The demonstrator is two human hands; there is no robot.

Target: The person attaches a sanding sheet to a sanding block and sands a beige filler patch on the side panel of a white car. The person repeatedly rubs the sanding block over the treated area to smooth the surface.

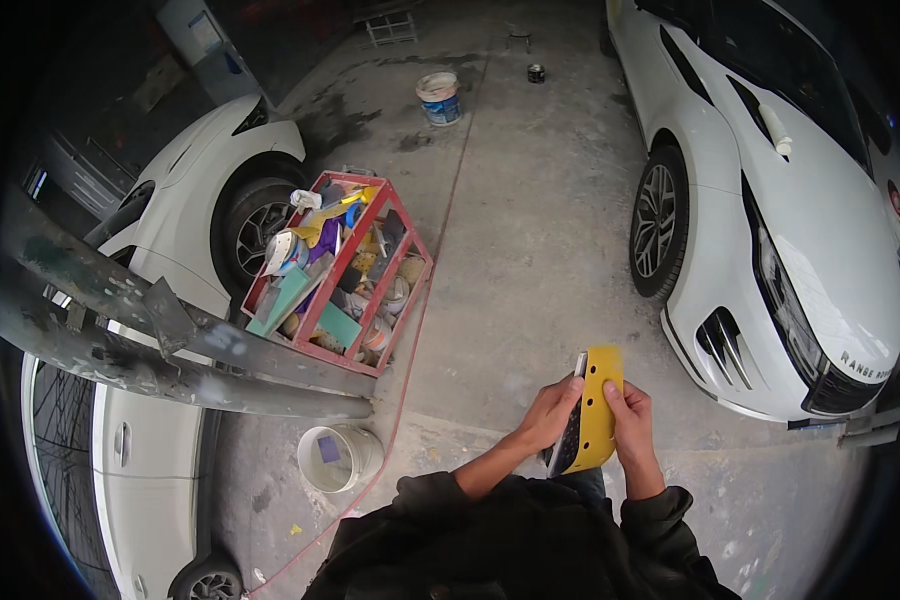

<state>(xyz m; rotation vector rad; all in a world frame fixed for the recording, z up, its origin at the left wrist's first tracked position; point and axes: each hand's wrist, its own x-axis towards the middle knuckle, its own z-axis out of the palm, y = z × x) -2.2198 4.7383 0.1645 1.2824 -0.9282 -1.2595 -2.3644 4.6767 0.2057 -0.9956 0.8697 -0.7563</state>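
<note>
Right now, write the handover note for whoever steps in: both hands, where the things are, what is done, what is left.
Left hand: grips the dark sanding block from its left side.
Right hand: holds the yellow perforated sanding sheet against the block, thumb on its face.
Things: the sheet lies along the block, its top end standing above the block. Red cart of supplies on the floor ahead left, white bucket near the feet, white car on the right.
Done: sheet laid on the block.
Left: whether it is fully pressed down cannot be told; no sanding on any car is under way.
</note>
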